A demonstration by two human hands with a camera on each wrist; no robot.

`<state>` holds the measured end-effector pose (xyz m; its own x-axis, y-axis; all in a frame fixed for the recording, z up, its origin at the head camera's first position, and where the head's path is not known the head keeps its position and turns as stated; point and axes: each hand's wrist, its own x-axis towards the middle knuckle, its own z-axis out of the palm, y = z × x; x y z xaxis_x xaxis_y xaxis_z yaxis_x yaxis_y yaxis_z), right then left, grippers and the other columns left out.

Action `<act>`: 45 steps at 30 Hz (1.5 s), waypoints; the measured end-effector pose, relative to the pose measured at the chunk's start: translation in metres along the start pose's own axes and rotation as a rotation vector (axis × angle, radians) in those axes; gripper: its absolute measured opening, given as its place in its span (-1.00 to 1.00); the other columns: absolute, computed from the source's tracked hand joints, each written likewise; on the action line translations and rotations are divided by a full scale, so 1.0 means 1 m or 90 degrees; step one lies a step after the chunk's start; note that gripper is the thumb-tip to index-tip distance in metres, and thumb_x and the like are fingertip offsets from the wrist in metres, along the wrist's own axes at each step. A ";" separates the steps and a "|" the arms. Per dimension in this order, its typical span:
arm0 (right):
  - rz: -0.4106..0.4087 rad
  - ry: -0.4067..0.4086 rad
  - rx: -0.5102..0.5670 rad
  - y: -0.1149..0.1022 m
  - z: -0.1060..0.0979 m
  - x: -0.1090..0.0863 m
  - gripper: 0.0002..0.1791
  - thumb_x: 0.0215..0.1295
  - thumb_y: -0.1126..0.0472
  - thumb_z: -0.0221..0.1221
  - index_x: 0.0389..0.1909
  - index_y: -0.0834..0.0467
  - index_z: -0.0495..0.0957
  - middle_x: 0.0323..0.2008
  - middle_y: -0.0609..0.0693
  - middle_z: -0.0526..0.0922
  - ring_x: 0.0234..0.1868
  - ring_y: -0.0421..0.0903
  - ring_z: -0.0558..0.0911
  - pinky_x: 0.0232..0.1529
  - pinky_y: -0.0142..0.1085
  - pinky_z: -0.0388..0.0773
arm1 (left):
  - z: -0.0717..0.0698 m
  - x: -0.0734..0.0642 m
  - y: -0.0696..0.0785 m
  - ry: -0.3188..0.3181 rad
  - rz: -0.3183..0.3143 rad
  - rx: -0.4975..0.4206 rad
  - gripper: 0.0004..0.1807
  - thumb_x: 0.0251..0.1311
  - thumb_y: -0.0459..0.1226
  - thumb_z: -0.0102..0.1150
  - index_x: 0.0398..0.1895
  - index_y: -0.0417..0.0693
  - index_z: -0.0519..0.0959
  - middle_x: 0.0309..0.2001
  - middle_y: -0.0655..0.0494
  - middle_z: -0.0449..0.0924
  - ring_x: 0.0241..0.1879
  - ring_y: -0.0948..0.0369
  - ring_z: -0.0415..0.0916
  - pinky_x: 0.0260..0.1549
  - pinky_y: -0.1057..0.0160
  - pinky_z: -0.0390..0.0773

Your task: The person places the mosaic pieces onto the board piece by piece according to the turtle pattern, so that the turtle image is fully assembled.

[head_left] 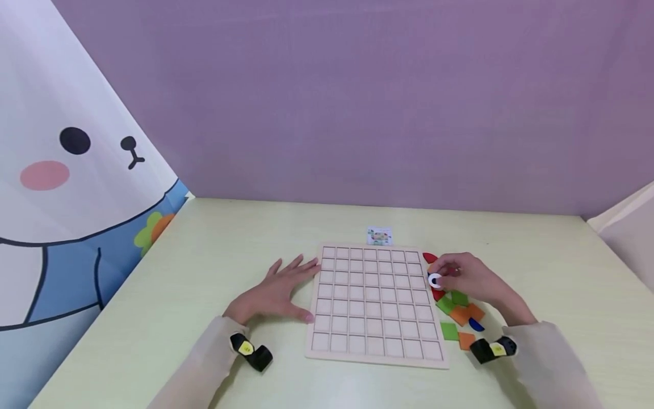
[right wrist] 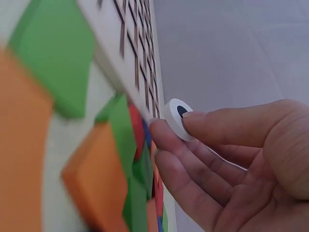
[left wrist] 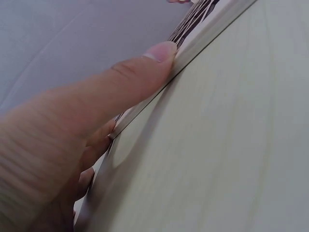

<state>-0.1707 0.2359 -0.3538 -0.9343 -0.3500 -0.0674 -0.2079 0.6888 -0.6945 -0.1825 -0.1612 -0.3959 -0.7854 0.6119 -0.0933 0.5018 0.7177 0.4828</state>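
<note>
A pale wooden grid board (head_left: 374,311) lies flat on the table. Along its left edge, my left hand (head_left: 278,292) spreads its fingers, with fingertips and thumb at the rim. In the left wrist view the thumb (left wrist: 140,72) rests on the board's edge. My right hand (head_left: 475,277), just past the board's right edge, pinches a white disc (right wrist: 175,121) with a black dot like an eye between thumb and fingers. Beneath and beside that hand lie flat coloured pieces, including a red piece (head_left: 430,258), green squares (head_left: 449,331) and orange squares (head_left: 466,341).
A small printed picture card (head_left: 380,236) lies behind the board's far edge. Near the right wrist is a blue half-round piece (head_left: 476,324). A purple curtain (head_left: 378,108) closes off the back of the table, and a cartoon-printed cloth (head_left: 76,216) hangs at left.
</note>
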 end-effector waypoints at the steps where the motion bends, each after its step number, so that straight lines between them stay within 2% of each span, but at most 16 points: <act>1: 0.002 -0.005 0.010 -0.002 0.001 0.002 -0.85 0.20 0.38 0.17 -0.21 0.26 0.59 -0.31 0.04 0.59 -0.25 -0.07 0.50 -0.34 -0.43 0.54 | 0.000 0.000 0.000 -0.001 0.000 0.000 0.13 -0.17 0.25 0.36 0.49 0.17 0.06 0.52 0.19 -0.07 0.52 0.03 -0.32 0.39 -0.25 -0.39; 10: 0.002 -0.032 0.068 -0.014 0.014 0.021 -0.85 0.21 0.39 0.17 -0.20 0.35 0.56 -0.36 0.07 0.57 -0.39 -0.10 0.52 -0.44 -0.39 0.56 | -0.002 -0.001 0.001 -0.013 -0.001 0.000 0.12 -0.15 0.25 0.34 0.49 0.15 0.06 0.52 0.20 -0.09 0.52 0.02 -0.32 0.41 -0.23 -0.35; 19: -0.006 -0.021 0.016 -0.029 0.024 0.035 -0.89 0.20 0.35 0.19 -0.25 0.24 0.59 -0.37 0.01 0.57 -0.32 -0.09 0.47 -0.25 -0.33 0.46 | 0.001 -0.004 0.001 -0.013 0.009 -0.020 0.10 -0.11 0.21 0.34 0.49 0.11 0.06 0.52 0.16 -0.11 0.52 0.04 -0.32 0.47 -0.07 -0.23; 30: -0.051 -0.032 0.044 -0.040 0.034 0.057 -0.88 0.16 0.38 0.23 -0.27 0.30 0.59 -0.39 0.06 0.59 -0.34 -0.10 0.48 -0.31 -0.33 0.48 | 0.003 -0.001 -0.003 -0.006 0.013 -0.011 0.11 -0.11 0.24 0.32 0.50 0.12 0.04 0.52 0.18 -0.12 0.52 0.07 -0.34 0.47 -0.05 -0.25; 36: -0.019 -0.043 0.071 -0.045 0.040 0.067 -0.88 0.19 0.41 0.17 -0.25 0.34 0.58 -0.39 0.11 0.59 -0.41 -0.13 0.52 -0.40 -0.34 0.53 | 0.004 0.000 -0.003 -0.009 0.014 -0.020 0.11 -0.10 0.23 0.32 0.50 0.10 0.03 0.52 0.17 -0.12 0.52 0.06 -0.34 0.46 -0.08 -0.25; 45: 0.015 -0.055 0.093 -0.059 0.055 0.085 -0.90 0.21 0.40 0.16 -0.26 0.34 0.58 -0.39 0.11 0.58 -0.47 -0.17 0.57 -0.40 -0.37 0.59 | 0.005 0.000 -0.002 -0.012 0.014 -0.024 0.09 -0.08 0.23 0.31 0.50 0.14 0.02 0.52 0.20 -0.14 0.52 0.08 -0.36 0.47 -0.06 -0.27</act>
<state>-0.2216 0.1309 -0.3583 -0.9087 -0.3928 -0.1415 -0.1367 0.6002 -0.7881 -0.1818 -0.1607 -0.4011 -0.7670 0.6341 -0.0983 0.5051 0.6911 0.5170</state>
